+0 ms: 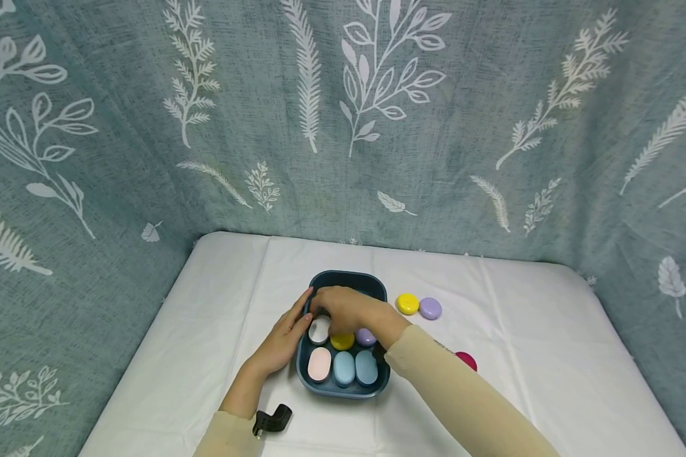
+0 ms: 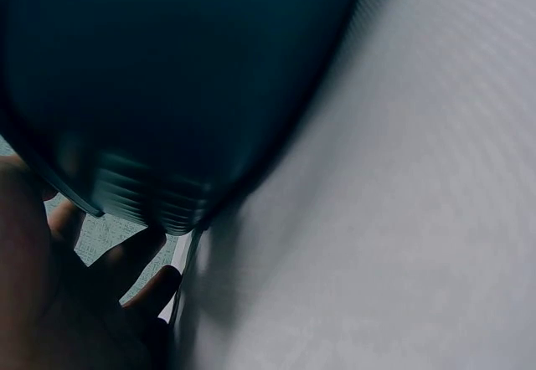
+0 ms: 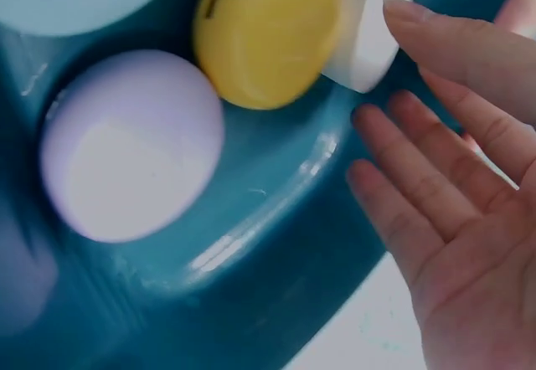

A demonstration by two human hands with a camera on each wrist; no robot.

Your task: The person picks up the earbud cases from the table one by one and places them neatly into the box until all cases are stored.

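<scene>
Blue tray (image 1: 343, 395) under the right hand (image 1: 344, 306) holds six visible pieces (image 1: 343, 368), seemingly placed; yellow disc (image 1: 408, 303), lavender disc (image 1: 430, 308) and red disc (image 1: 467, 360), right of it, seem left. Its fingers extend loosely, contact unclear; the left hand (image 1: 280, 346), fingers straight, touches the tray. Sleeve (image 1: 451, 387) partly hides the red disc.

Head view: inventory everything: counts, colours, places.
Cloth-covered table: 1, white, lower half
Patterned fabric: at least 1, teal, around table
Rounded rectangular tray: 1, dark blue, on table
Round pieces inside tray: 3, white, yellow, lilac, middle row
Oblong pieces: 3, one pink, two blue, tray's near end
Loose round pieces: 2, yellow, lilac, right of tray
Rounded piece: 1, red, partly hidden, farther right
Wrist device: 1, black, lower left of tray
Sleeves: 2, beige, lower edge
Left hand: 1, at tray's left rim
Right hand: 1, over tray
</scene>
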